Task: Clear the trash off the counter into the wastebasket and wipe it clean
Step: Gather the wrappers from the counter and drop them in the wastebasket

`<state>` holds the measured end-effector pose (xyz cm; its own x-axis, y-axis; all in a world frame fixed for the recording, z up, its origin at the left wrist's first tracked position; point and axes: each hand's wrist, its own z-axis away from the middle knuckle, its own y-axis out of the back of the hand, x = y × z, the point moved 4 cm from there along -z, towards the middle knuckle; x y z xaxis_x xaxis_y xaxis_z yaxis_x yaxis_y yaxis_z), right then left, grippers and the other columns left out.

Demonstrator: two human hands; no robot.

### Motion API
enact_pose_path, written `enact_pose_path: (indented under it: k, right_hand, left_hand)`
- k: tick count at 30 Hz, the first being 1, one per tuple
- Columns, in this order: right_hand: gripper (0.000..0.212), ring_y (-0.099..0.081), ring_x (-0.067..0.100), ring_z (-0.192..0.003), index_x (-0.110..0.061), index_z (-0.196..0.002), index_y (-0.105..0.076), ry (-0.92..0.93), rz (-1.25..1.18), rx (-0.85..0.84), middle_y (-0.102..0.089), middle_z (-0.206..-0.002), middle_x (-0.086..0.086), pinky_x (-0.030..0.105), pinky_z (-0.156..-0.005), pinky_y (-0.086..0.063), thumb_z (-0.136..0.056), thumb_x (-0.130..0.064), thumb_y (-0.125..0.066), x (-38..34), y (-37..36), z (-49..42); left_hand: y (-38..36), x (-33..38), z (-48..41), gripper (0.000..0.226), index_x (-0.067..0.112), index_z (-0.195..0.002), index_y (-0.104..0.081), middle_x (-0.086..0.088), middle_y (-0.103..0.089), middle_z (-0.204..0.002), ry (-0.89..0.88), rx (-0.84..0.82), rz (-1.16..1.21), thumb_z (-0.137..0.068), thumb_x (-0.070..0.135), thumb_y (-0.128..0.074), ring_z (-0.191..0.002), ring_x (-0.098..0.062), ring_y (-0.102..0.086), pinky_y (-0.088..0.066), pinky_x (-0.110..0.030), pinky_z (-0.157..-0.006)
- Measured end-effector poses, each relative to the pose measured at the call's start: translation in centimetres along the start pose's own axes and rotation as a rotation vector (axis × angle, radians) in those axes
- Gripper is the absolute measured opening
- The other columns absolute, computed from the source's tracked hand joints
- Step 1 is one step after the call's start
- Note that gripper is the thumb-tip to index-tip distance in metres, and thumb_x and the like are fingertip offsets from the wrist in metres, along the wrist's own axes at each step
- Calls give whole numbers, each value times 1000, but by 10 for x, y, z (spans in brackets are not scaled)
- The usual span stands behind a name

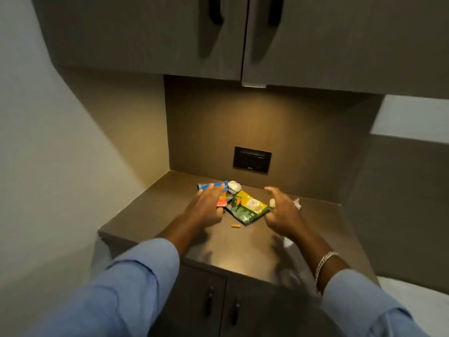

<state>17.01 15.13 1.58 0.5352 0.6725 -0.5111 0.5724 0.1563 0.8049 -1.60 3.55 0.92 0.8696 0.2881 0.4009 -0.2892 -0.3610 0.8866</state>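
Observation:
A heap of trash lies at the back of the brown counter (238, 249): a blue wrapper (220, 185), a crumpled silver wrapper (234, 187), a small red-orange wrapper (222, 202) and a green-and-yellow packet (249, 209). A small tan scrap (235, 226) lies alone in front of the heap. White crumpled paper bits (297, 203) show behind my right hand. My left hand (206, 207) hovers over the left side of the heap, fingers spread, holding nothing. My right hand (283, 212) is open on the heap's right side, its thumb near the green packet. No wastebasket is visible.
A black wall outlet (252, 159) sits in the back panel above the counter. Upper cabinets (243, 32) with dark handles hang overhead. Lower cabinet doors (218, 305) stand below the front edge. A pale wall (48, 154) closes the left side.

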Motion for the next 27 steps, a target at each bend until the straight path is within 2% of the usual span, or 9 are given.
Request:
enact_pose_path:
  k: [4, 8, 11, 14, 17, 21, 23, 25, 27]
  right_hand:
    - [82, -29, 29, -145, -25, -146, -33, -88, 90, -369, -33, -157, 7, 41, -118, -30, -69, -12, -61, 30, -73, -37]
    - [61, -52, 29, -126, -30, -138, -48, -106, 196, -448, -56, -140, 9, 28, -96, -42, -79, -17, -59, 57, -102, -76]
    - [39, -60, 32, -114, -30, -122, -62, -30, 374, -357, -66, -125, 10, 33, -88, -49, -85, -21, -55, 63, -113, -82]
    - [28, -63, 34, -102, -24, -109, -69, -45, 330, -195, -71, -111, 12, 36, -78, -51, -86, -21, -54, 63, -110, -82]
    - [36, -63, 32, -94, -23, -117, -66, -167, 113, -57, -72, -107, 14, 36, -77, -51, -87, -12, -51, 66, -94, -76]
    - [36, -57, 17, -90, -17, -127, -61, -204, -313, 169, -71, -107, 7, 24, -76, -44, -92, -10, -53, 38, -65, -43]
    - [38, -59, 15, -93, -12, -127, -61, -150, -435, 276, -68, -102, 1, 13, -73, -43, -90, -7, -52, 13, -45, -12]
    - [39, -61, 4, -93, -12, -127, -61, -108, -544, 322, -67, -104, -5, 3, -74, -41, -90, -7, -53, -8, -26, 29]
    - [36, -64, -4, -95, -16, -125, -63, -64, -624, 327, -69, -103, -18, 6, -78, -47, -91, -7, -56, -21, -11, 76]
  left_hand:
    - [-62, -36, -33, 85, 14, -155, -8, -8, -11, -166, 108, -156, -91, -84, 21, -53, -154, -24, -4, -5, -46, -123]
    - [-87, -59, -69, 84, 10, -154, -11, -11, -19, -163, 136, -146, -242, -84, 22, -56, -153, -27, -11, -11, -50, -122]
    - [-94, -65, -85, 70, 8, -147, -29, -15, -43, -150, 165, -126, -259, -86, 23, -61, -142, -32, -36, -28, -45, -115]
    - [-83, -64, -92, 64, 14, -146, -38, -17, -56, -138, 272, -38, -156, -86, 14, -62, -125, -36, -53, -43, -41, -102]
    - [-60, -51, -86, 64, 22, -145, -44, -21, -61, -129, 369, 126, 79, -85, 2, -53, -115, -39, -60, -49, -40, -95]
    - [-29, -6, -51, 65, 15, -138, -55, -15, -68, -126, 275, 258, 459, -78, -12, -50, -115, -30, -63, -44, -13, -90]
    - [-21, 21, -19, 60, 11, -137, -56, -10, -69, -126, 209, 255, 618, -80, -11, -57, -117, -24, -64, -48, -20, -99]
    - [-17, 46, 19, 51, 10, -134, -58, -8, -71, -120, 153, 208, 719, -85, -4, -62, -110, -22, -67, -57, -28, -91]
    - [-17, 69, 63, 41, 8, -128, -62, -11, -71, -112, 92, 198, 768, -90, -4, -55, -104, -24, -68, -58, -26, -84]
